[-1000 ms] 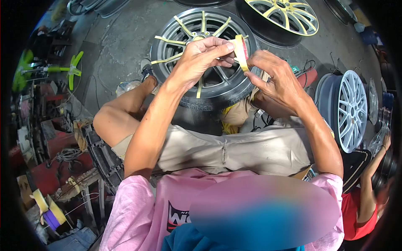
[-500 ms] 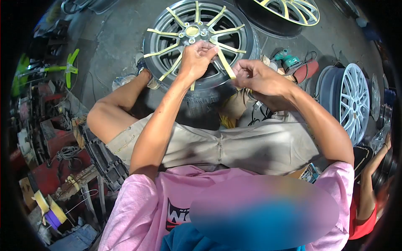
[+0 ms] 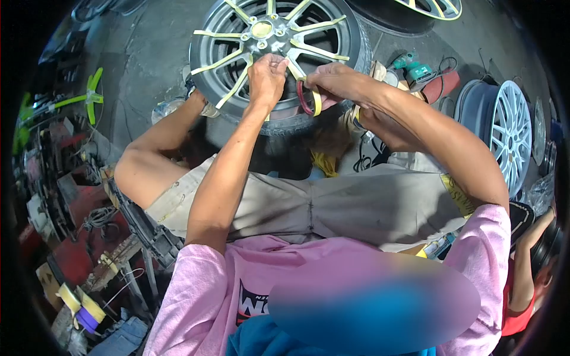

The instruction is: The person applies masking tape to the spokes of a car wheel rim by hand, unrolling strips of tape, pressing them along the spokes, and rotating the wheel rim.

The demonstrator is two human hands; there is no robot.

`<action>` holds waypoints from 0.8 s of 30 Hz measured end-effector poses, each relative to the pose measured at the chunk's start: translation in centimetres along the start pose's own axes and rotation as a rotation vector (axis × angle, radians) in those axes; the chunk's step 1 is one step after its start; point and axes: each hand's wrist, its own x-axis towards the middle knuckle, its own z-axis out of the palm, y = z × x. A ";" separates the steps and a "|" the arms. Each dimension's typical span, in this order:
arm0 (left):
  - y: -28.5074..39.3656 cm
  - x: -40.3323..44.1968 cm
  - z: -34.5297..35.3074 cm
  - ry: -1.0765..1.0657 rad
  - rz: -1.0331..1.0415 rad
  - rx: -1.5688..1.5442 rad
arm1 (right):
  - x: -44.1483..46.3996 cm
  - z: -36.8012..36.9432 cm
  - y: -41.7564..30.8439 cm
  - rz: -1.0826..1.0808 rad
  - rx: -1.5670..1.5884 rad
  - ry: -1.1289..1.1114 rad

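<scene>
A grey multi-spoke wheel in a tyre [image 3: 363, 44] lies in front of me, yellow masking tape strips along its spokes and a taped centre cap [image 3: 261, 28]. My left hand [image 3: 267, 80] is closed near the hub, thumb and fingers pinched at the upper end of a tape strip [image 3: 295, 70] on a lower spoke. This strip runs down to a masking tape roll [image 3: 306, 98] with a red inner core. My right hand [image 3: 337, 80] holds the roll at the wheel's lower right edge, fingers closed; some fingertips are hidden.
A second taped wheel [image 3: 436, 7] lies at the top right. A green power sander [image 3: 418, 71] with a cord is on the floor, near a white-blue wheel [image 3: 512, 139] standing upright. Tape rolls [image 3: 80, 305] and cluttered parts fill the left. Another person's arm [image 3: 525, 261] shows at right.
Both hands have moved a little up and left in view, with the wheel shifting likewise. The tape roll's ring now shows below my right hand, and the strip between the hands looks shorter.
</scene>
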 end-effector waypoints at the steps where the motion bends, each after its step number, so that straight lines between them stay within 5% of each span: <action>1: 0.0 0.0 0.1 -0.010 -0.001 0.001 | 0.3 -0.1 0.2 0.004 0.008 0.004; 24: -0.4 1.0 1.2 0.124 -0.078 -0.005 | 3.2 -0.7 2.9 -0.025 0.116 0.033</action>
